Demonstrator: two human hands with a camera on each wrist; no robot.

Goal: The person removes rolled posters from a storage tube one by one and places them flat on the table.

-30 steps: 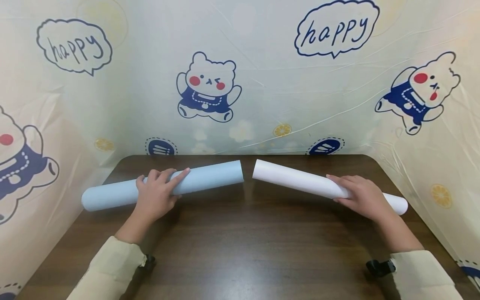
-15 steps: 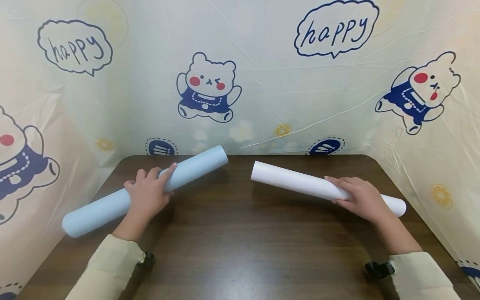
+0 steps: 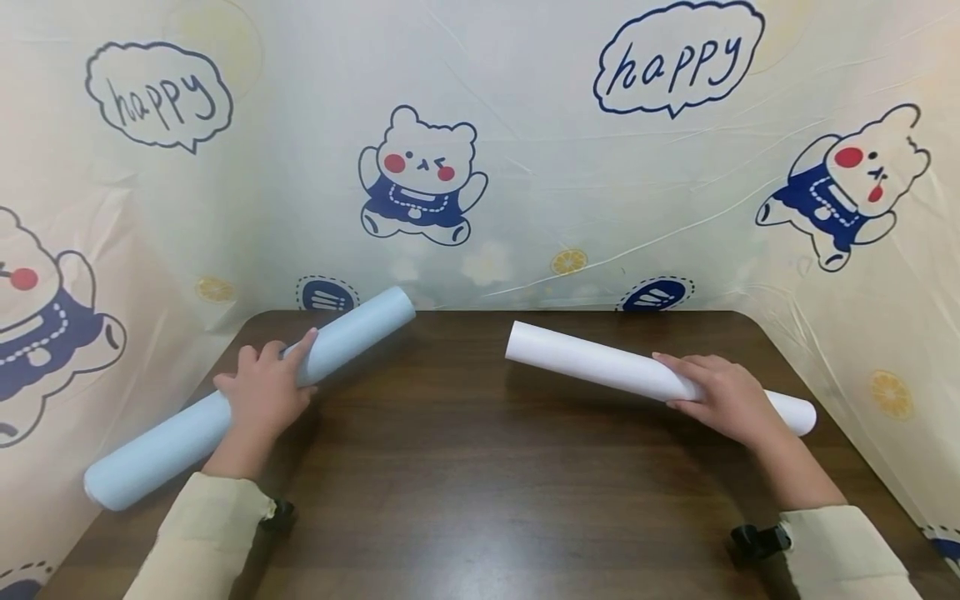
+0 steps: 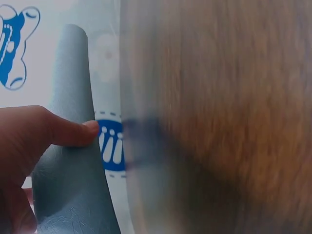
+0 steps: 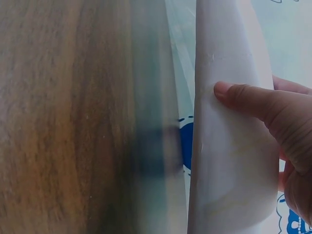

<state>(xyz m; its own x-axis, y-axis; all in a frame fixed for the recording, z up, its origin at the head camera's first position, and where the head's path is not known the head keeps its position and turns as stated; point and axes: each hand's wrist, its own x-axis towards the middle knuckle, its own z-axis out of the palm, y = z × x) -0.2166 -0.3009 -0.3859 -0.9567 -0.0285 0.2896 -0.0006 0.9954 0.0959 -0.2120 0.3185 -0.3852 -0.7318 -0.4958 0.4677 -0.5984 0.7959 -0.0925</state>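
My left hand [image 3: 262, 387] grips a light blue paper roll [image 3: 352, 337] around its middle. The roll slants, its far end up to the right and its near end low at the left. In the left wrist view the thumb lies across the blue roll [image 4: 73, 180], which looks grey there. On the other side, my right hand [image 3: 723, 396] holds a white paper roll [image 3: 592, 358] nearer its right end; its left end points toward the table's middle. The right wrist view has the thumb pressed on the white roll [image 5: 234, 161], with the other fingers mostly hidden behind.
Both rolls are over a dark brown wooden table [image 3: 465, 467]. A pale cloth backdrop [image 3: 525, 183] with printed bears and "happy" bubbles encloses the back and sides. Black straps [image 3: 761, 542] sit at the cuffs of the light sleeves.
My left hand has moved left with the blue roll, which has tilted more steeply and drawn away from the white one. The right hand and white roll have stayed nearly still.
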